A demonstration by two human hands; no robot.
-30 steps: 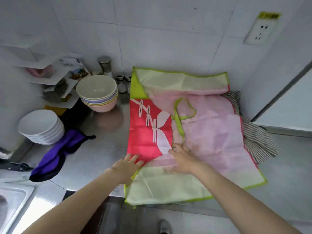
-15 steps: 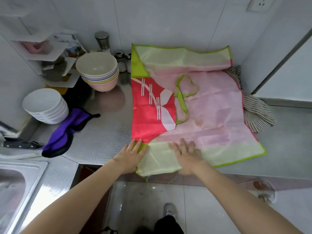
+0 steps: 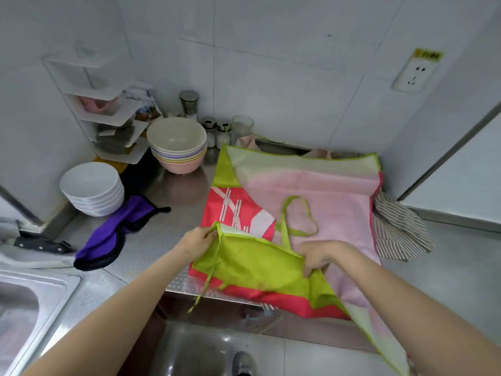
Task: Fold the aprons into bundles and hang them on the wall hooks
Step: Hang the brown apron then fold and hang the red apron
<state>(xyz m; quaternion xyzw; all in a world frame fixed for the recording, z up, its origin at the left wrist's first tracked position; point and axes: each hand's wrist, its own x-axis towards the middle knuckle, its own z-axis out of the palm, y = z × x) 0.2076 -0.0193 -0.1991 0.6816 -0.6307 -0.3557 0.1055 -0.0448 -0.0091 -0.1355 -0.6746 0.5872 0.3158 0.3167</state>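
Pinching the apron (image 3: pixel 311 191) hem, left hand (image 3: pixel 196 240) and right hand (image 3: pixel 318 256) lift; the loose tie (image 3: pixel 204 289) below may snag the fold.

The apron (image 3: pixel 311 191) is thin, matt cloth, creased, with a slight sheen on its lime border. The worktop (image 3: pixel 151 240) is brushed, embossed metal, dully reflective. The stacked white bowls (image 3: pixel 90 185) look glossy; the striped cloth (image 3: pixel 398 229) is soft woven fabric; the wall tiles (image 3: pixel 271 77) are smooth.
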